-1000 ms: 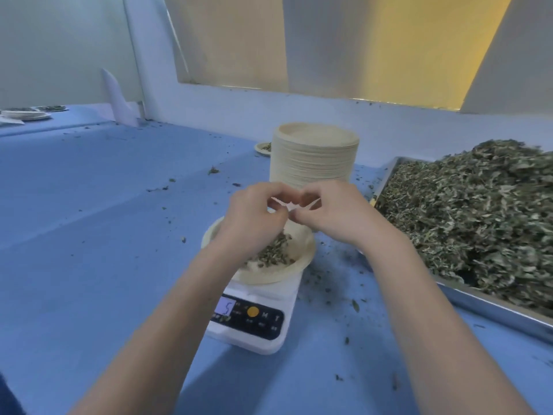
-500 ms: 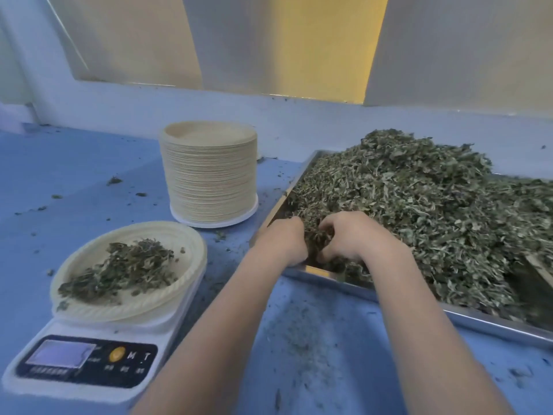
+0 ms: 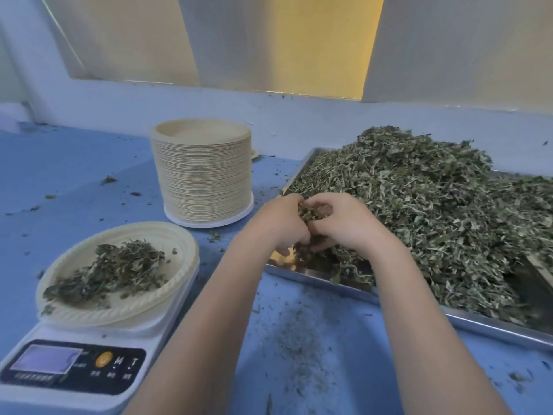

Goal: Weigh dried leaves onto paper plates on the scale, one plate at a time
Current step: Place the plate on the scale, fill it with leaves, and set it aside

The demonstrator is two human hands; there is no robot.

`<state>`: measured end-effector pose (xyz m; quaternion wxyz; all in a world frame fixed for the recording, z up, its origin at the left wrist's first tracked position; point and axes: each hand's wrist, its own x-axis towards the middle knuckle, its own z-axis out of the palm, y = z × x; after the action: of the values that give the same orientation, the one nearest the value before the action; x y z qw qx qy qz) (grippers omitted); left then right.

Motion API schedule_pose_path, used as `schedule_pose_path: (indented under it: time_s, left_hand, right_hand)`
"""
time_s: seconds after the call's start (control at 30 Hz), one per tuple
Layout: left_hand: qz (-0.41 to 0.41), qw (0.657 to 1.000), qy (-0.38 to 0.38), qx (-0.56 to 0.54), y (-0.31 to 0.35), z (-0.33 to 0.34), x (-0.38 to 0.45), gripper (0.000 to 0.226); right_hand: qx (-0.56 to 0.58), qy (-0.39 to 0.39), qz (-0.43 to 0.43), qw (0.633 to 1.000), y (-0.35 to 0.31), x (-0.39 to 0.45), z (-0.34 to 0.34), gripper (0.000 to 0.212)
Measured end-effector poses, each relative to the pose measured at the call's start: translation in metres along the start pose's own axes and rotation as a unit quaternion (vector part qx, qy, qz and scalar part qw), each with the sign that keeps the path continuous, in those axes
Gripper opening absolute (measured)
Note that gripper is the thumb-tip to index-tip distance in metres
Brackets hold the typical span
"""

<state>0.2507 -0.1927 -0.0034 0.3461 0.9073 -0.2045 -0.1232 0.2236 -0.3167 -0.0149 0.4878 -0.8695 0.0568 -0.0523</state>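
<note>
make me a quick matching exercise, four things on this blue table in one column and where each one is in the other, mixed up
Things:
1. round cream paper plate holding leaves
2. tall stack of cream paper plates
3. big heap of dried green leaves
4. white digital scale

Places:
A. in the metal tray
B. near left, under a plate
C. behind the scale, by the wall
D. on top of the scale

Pairs: 1-D, 2-C, 3-A, 4-B

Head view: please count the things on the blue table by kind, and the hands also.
Scale: 1
Plate with leaves on the scale: 1
Stack of empty plates: 1
Metal tray of dried leaves: 1
Hands: 2, left hand, right hand
Total: 6
</note>
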Motion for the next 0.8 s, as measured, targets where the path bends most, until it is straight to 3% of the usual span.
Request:
schedule_pose_path:
  time_s: [0.07,0.17,0.27,0.4,0.5,0.67,0.8]
  left_hand:
    - [-0.005,1.000,0.005,0.016,0.002,-0.006,-0.004,0.080]
    - [-0.001,0.999,0.030,0.013,0.003,-0.013,-0.013,0.068]
    - [0.022,0.997,0.068,0.014,0.002,-0.019,-0.023,0.050]
    - [0.021,0.983,0.181,0.019,-0.012,-0.047,-0.049,0.041]
    - [-0.010,0.974,0.221,0.040,-0.031,-0.081,-0.071,0.034]
    - [-0.116,0.973,0.181,0.085,-0.070,-0.127,-0.095,0.023]
    - [-0.188,0.975,0.099,0.070,-0.096,-0.147,-0.109,0.045]
  right_hand:
    - [-0.053,0.019,0.006,0.998,-0.002,0.000,0.001,0.041]
    - [-0.165,0.036,0.005,0.986,-0.009,-0.003,0.002,0.038]
    - [-0.155,0.046,-0.038,0.986,-0.025,-0.008,0.007,0.037]
    - [-0.141,0.071,-0.146,0.976,-0.060,-0.017,0.035,0.034]
    - [-0.070,0.023,-0.197,0.978,-0.093,-0.020,0.066,0.030]
    - [-0.130,-0.088,-0.229,0.961,-0.129,-0.019,0.120,0.028]
    - [-0.245,-0.116,-0.207,0.940,-0.123,-0.010,0.136,0.046]
